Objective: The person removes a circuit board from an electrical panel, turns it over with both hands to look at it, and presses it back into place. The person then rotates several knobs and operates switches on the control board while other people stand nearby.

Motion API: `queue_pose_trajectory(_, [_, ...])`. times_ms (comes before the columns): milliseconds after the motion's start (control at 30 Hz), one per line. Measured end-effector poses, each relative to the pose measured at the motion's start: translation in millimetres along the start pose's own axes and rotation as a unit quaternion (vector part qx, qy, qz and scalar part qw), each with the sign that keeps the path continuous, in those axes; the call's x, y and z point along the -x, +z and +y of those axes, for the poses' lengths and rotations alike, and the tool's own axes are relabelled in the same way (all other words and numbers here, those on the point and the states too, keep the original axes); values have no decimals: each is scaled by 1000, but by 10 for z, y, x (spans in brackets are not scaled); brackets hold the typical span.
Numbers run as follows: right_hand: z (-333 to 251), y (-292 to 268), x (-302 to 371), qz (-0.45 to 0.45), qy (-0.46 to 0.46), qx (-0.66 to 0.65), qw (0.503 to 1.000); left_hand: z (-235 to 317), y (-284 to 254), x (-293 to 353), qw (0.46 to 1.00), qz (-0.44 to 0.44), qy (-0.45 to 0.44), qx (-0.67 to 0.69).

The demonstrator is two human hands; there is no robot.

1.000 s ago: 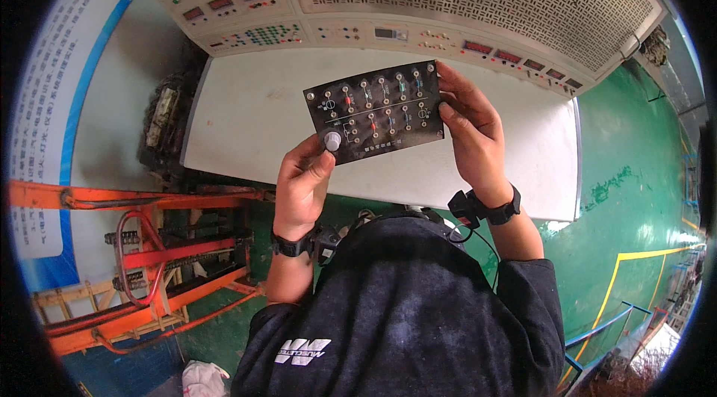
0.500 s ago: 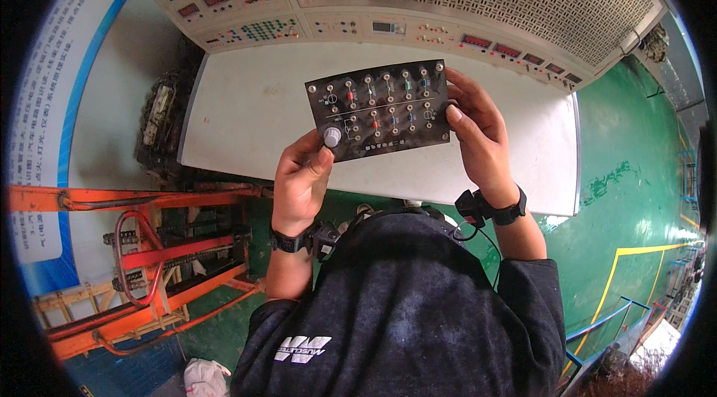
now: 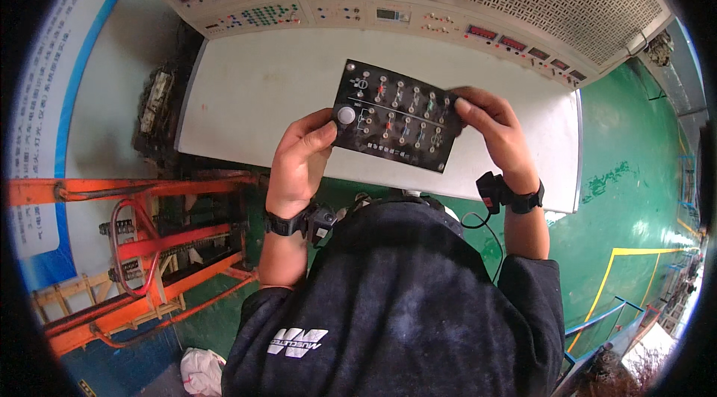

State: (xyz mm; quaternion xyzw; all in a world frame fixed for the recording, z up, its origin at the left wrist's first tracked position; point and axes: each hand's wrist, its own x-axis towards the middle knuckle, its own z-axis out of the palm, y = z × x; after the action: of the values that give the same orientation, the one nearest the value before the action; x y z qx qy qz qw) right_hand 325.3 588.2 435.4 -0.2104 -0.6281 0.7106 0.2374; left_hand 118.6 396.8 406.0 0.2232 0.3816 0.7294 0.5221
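A black circuit board panel [image 3: 396, 115] is held up above the white bench top, tilted with its right end lower. Rows of metal terminals, small coloured components and a round grey knob [image 3: 346, 115] show on its face. My left hand [image 3: 305, 154] pinches the panel's left edge beside the knob, thumb in front. At the upper right corner my right hand [image 3: 497, 128] grips it, thumb on the face and fingers behind. The fingertips behind the panel are hidden. A black strap with a small device sits on each wrist.
A white bench [image 3: 261, 91] lies under the panel. Behind it rises a grey instrument console [image 3: 403, 20] with displays, sockets and a perforated metal sheet. An orange metal frame [image 3: 149, 247] stands at left. Green floor [image 3: 620, 150] and blue railings [image 3: 597, 322] are at right.
The panel has turned clockwise, its right end dropping and its left end rising, and has shifted slightly right. My right hand has moved from the right edge to the upper right corner.
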Motion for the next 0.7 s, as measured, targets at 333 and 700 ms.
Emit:
queue_pose_trajectory(333, [15, -44, 70, -191, 117, 97, 970, 37, -11, -14, 997, 9, 10, -78])
queue_pose_trajectory(700, [328, -2, 19, -317, 84, 110, 938, 44, 5, -87, 981, -4, -12, -194])
